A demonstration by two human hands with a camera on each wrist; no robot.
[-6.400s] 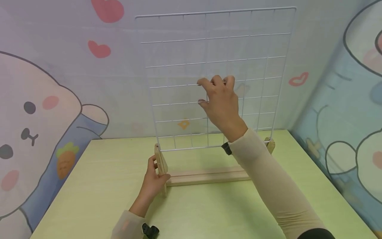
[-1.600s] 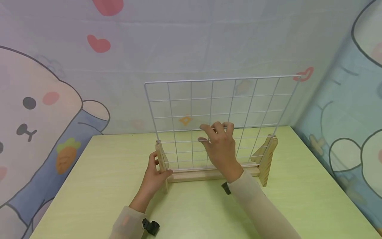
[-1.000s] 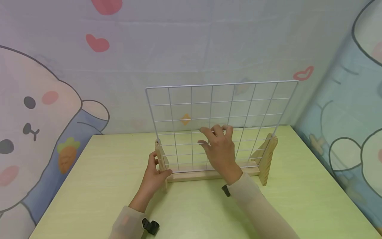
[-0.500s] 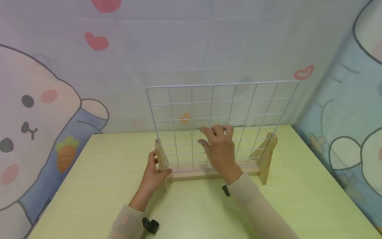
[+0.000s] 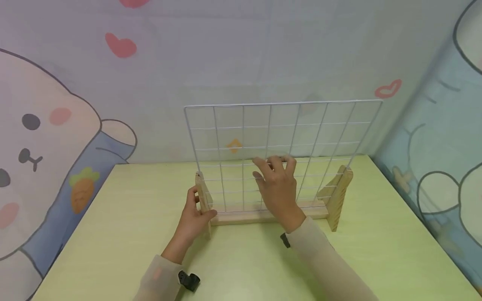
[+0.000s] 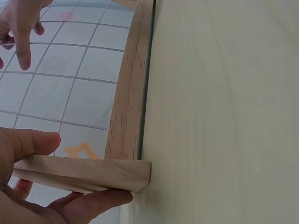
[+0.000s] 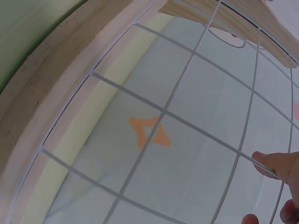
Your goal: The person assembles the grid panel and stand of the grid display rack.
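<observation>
A white wire grid panel (image 5: pixel 282 103) stands upright between the two ends of a wooden stand, leaning slightly back. Its bottom wire lies along the stand's wooden crossbar (image 5: pixel 241 218). My right hand (image 5: pixel 279 190) grips the grid near its middle; in the right wrist view the thumb (image 7: pixel 275 164) lies against a wire. My left hand (image 5: pixel 193 221) holds the stand's left wooden end piece (image 5: pixel 203 194), thumb in front and fingers behind. In the left wrist view that end piece (image 6: pixel 88 171) sits between thumb and fingers. The right end piece (image 5: pixel 339 198) is untouched.
The stand rests on a pale yellow-green table (image 5: pixel 132 217). Behind it hangs a cartoon-printed backdrop (image 5: pixel 241 50), with another printed sheet (image 5: pixel 440 138) on the right. A small black device (image 5: pixel 189 281) is strapped at the left wrist.
The grid has come down from high above the stand to the crossbar, with my right hand lowering along with it. During the last second it barely moves. My left hand stays on the end piece.
</observation>
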